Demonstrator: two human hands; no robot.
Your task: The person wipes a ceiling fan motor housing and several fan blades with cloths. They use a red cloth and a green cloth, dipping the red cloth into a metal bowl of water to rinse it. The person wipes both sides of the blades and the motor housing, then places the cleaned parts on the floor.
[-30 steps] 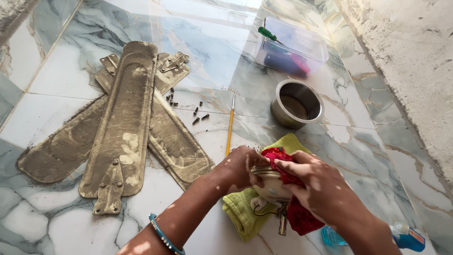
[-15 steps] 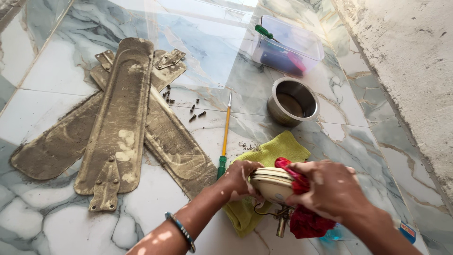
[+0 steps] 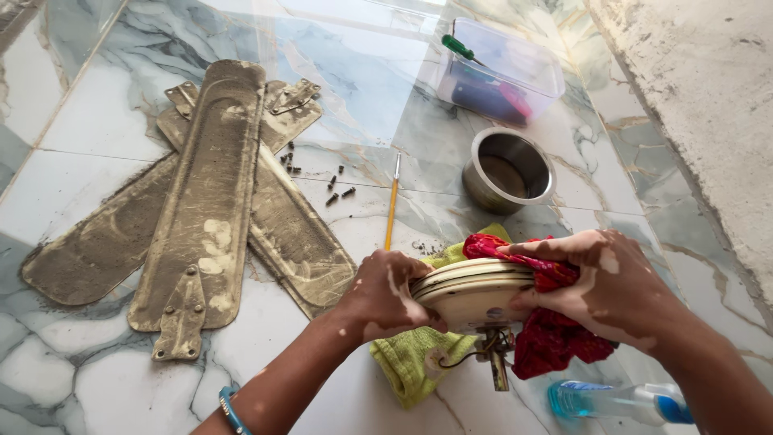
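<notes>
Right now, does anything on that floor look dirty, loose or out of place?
Yes. The three fan blades lie crossed in a pile, coated in grey dust. Small dark screws are scattered loose on the marble floor beside them.

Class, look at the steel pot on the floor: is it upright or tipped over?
Upright. The steel pot rests on its base, its round open mouth facing up and the inside showing.

looks like a home floor, marble tiles (image 3: 97, 121), rough wall (image 3: 692, 105), dusty fan blades (image 3: 205, 201), steel bowl (image 3: 509, 169)

left hand (image 3: 385, 292) curled in grip, right hand (image 3: 605, 278) clasped, forearms converging
</notes>
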